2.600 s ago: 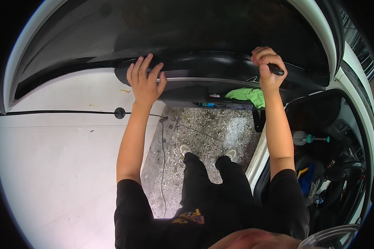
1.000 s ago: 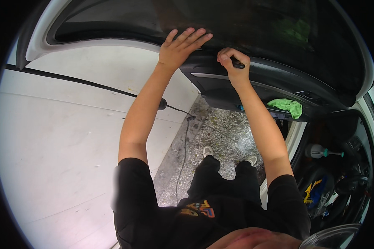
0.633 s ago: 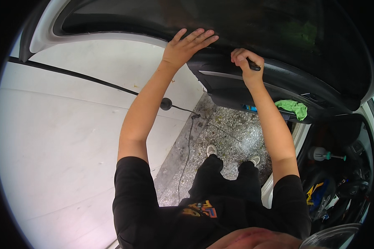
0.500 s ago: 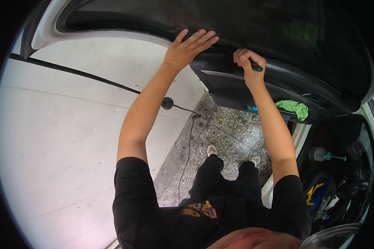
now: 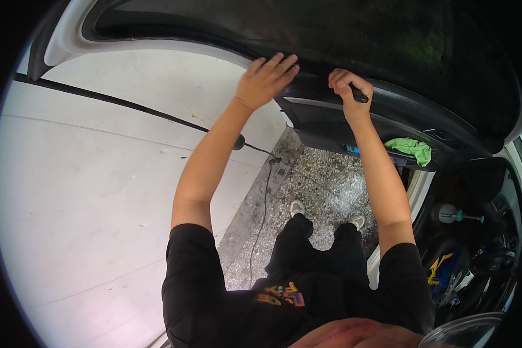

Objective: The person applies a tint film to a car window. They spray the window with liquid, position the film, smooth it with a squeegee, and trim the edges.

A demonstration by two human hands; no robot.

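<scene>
Over a speckled garage floor, we press our left hand, fingers spread flat, on the open car door's dark inner trim panel, while our right hand, just beside it, grips a thin dark tool lying along the panel's top edge.

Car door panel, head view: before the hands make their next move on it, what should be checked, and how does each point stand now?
1. Left hand flat on the top edge of the dark door panel: ok.
2. Right hand closed on the thin black tool: ok.
3. Tool tip seated at the panel's edge: cannot tell, hidden by the fist.
4. Green cloth lying in the door pocket, apart from both hands: ok.
5. Black cable trailing on the floor beside the shoes: not ok.
</scene>
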